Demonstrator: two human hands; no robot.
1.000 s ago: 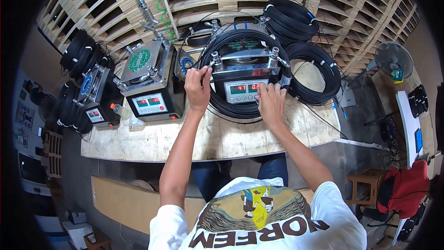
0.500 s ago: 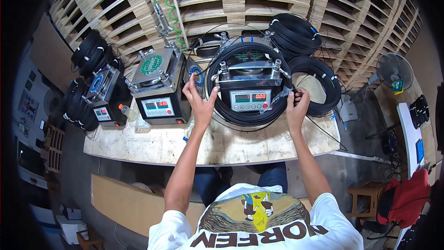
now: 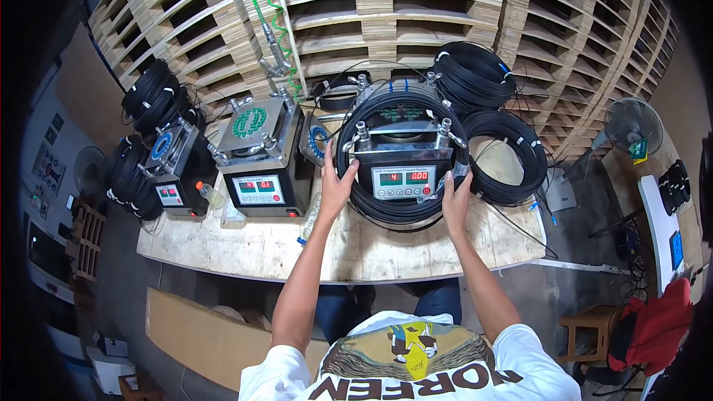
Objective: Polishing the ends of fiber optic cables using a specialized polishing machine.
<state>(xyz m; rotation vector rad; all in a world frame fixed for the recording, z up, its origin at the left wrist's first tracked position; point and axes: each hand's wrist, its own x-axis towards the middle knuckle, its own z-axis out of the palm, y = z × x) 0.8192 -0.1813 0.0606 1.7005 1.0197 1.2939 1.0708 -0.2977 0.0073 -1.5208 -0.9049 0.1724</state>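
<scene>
A large coil of black cable (image 3: 369, 208) stands around the front of a metal-and-black machine (image 3: 405, 154) with a lit red display. My left hand (image 3: 338, 193) holds the coil's left side, thumb in front and fingers along the outer edge. On the coil's lower right, my right hand (image 3: 457, 200) has its thumb on the inner side and its fingers around the outside. A crumpled clear plastic piece (image 3: 460, 169) hangs on the cable right beside the right fingertips. Part of the machine's lower body is hidden behind the coil.
Two similar machines stand left, one with a green ring plate (image 3: 249, 122), one with a blue ring plate (image 3: 161, 147). More black coils (image 3: 535, 171) lie at right and far left. A small bottle (image 3: 206, 191) sits between machines. Wooden pallets (image 3: 371, 7) rise behind the workbench (image 3: 223, 252).
My left hand has closed from spread fingers onto the coil's left side. My right hand has moved from pinching near the clear plastic to gripping the coil. The view has shifted slightly.
</scene>
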